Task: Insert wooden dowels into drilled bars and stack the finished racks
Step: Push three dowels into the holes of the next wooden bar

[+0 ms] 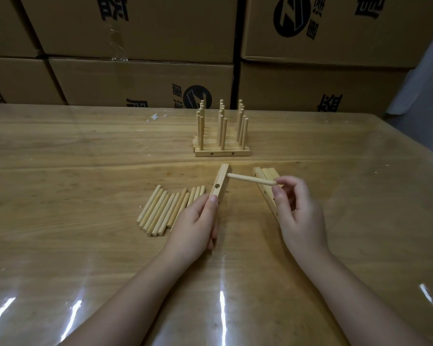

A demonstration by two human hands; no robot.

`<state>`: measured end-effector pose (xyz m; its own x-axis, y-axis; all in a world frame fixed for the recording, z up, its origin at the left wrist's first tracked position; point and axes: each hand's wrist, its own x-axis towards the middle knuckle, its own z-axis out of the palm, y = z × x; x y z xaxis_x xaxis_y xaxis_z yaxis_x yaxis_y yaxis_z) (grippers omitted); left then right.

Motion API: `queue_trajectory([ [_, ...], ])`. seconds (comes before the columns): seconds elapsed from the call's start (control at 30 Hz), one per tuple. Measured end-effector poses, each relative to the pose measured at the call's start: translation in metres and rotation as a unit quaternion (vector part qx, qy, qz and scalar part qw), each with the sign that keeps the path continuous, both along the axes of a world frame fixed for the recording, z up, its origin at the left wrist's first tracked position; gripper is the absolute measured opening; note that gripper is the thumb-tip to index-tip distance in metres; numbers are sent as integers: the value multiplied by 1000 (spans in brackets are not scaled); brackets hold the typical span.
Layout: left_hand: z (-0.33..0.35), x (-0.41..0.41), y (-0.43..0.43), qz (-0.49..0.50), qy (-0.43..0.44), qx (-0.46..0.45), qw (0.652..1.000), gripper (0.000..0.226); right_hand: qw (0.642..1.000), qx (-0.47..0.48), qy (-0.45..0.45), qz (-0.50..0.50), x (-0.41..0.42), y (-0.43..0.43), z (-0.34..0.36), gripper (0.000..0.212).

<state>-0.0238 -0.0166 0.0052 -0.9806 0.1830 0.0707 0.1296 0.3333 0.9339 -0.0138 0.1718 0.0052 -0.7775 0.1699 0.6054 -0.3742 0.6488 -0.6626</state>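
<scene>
1. Printed cardboard boxes [140, 78] stood stacked along the far edge of the desk [60, 151], whose wooden top lay under a glossy clear sheet.
2. The finished racks [221, 143] sat stacked well back on the desk, their dowels upright.
3. A pile of loose dowels [165, 211] lay side by side, just left of the left grip.
4. The spare bars [265, 186] lay together behind the right grip, partly hidden by it.
5. The left grip [195, 228] was curled round the near end of a drilled bar [221, 183], holding it tilted above the desk, with one empty hole showing.
6. The right grip [298, 216] pinched one dowel [250, 179] by its right end between thumb and fingertips.
7. That dowel's other end met the bar's side near its far end; how deep it sat could not be told.
</scene>
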Motion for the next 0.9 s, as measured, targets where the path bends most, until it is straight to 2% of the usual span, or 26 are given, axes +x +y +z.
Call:
queue_trajectory([
  [0.1,0,0,0,0,3,-7,1000,39,1000,27,2,-2,-1,0,0,30],
  [0.3,-2,1,0,-6,7,-14,1000,37,998,55,9,-30,-1,1,0,17],
  [0.5,-3,1,0,-13,29,-25,999,31,998,45,-25,-27,-3,6,-1,23],
  [0.67,-4,1,0,-7,31,-41,999,35,999,44,-26,-15,-3,7,-1,37],
  [0.77,-4,2,0,-7,16,-36,999,35,999,42,-32,-9,-4,6,-2,38],
  [0.9,-1,0,0,-24,-13,-3,1000,37,999,-15,-28,17,-5,1,-5,38],
])
